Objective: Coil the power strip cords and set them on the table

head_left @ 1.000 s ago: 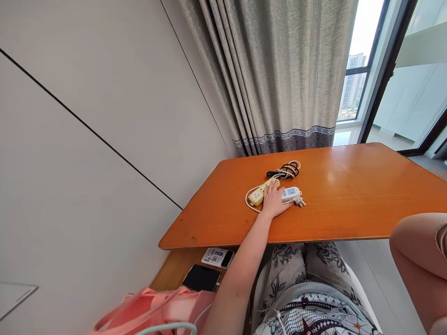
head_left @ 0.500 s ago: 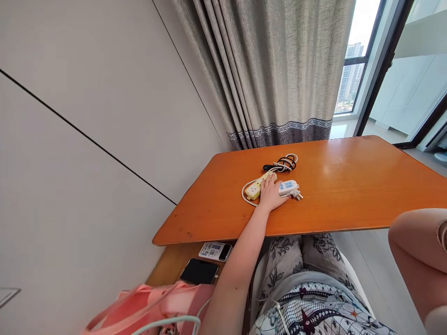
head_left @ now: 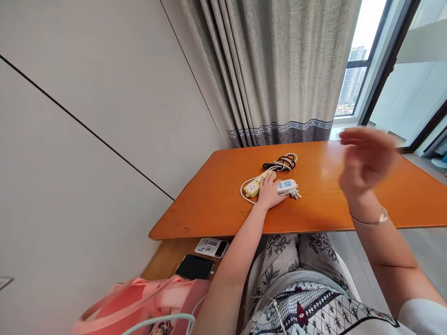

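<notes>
My left hand (head_left: 270, 193) lies on two power strips on the orange wooden table (head_left: 209, 200). Its fingers stretch onto the cream-yellow power strip (head_left: 252, 187), while the thumb side touches the white power strip (head_left: 287, 184) with blue sockets. Beside the white strip is its plug (head_left: 296, 194). Just behind the strips lies a coiled black and white cord (head_left: 284, 163). My right hand (head_left: 366, 160), a bracelet (head_left: 372, 220) at its wrist, is raised above the right side of the table. It is blurred, with the fingers bent away from the thumb and no object visible in it.
Left of my lap, a lower wooden surface holds a black phone (head_left: 195, 266), a white device with printed labels (head_left: 211, 247) and a pink bag (head_left: 150, 302). A wall (head_left: 87, 116) borders the left, and a grey curtain (head_left: 279, 70) hangs behind the table.
My right hand has swung in from the right edge and risen over the table. The left hand stays on the power strips. The view has shifted slightly.
</notes>
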Demonstrator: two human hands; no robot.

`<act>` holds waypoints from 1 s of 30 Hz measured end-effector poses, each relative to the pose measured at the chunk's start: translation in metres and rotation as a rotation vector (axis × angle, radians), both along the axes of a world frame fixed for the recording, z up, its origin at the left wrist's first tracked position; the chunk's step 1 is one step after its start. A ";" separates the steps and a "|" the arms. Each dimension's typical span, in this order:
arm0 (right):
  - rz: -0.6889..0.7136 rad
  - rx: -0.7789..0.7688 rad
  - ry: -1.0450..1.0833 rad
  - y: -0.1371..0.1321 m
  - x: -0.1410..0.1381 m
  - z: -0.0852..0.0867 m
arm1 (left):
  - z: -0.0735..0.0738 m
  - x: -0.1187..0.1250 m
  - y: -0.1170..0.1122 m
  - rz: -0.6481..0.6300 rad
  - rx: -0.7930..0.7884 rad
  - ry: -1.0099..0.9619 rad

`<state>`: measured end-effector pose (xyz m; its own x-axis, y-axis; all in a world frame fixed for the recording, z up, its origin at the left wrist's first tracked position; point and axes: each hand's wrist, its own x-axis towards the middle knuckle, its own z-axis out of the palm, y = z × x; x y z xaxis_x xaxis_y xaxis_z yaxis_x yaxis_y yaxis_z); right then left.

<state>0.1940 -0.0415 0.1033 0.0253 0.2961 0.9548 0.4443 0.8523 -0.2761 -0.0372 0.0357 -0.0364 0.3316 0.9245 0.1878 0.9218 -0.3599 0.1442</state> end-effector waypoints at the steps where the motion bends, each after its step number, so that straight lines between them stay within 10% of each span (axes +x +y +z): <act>1: -0.023 -0.009 -0.010 0.015 -0.006 -0.007 | 0.001 0.000 -0.001 0.003 0.002 -0.002; 7: -0.215 -0.663 -0.338 0.114 -0.039 -0.091 | 0.006 0.001 -0.005 0.005 0.012 0.008; 11: -0.263 -0.814 -0.443 0.145 -0.050 -0.126 | 0.007 -0.001 -0.004 -0.004 -0.002 0.009; 20: -0.266 -0.904 -0.386 0.181 -0.047 -0.141 | 0.013 -0.001 -0.007 -0.016 -0.021 -0.003; 30: -0.197 -0.842 0.010 0.161 -0.030 -0.146 | 0.008 -0.011 -0.002 0.038 0.121 -0.070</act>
<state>0.1642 0.1197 -0.0426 0.1578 0.8944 0.4186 0.5571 0.2693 -0.7855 -0.0479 0.0333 -0.0280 0.2791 0.9054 0.3199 0.9242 -0.3436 0.1664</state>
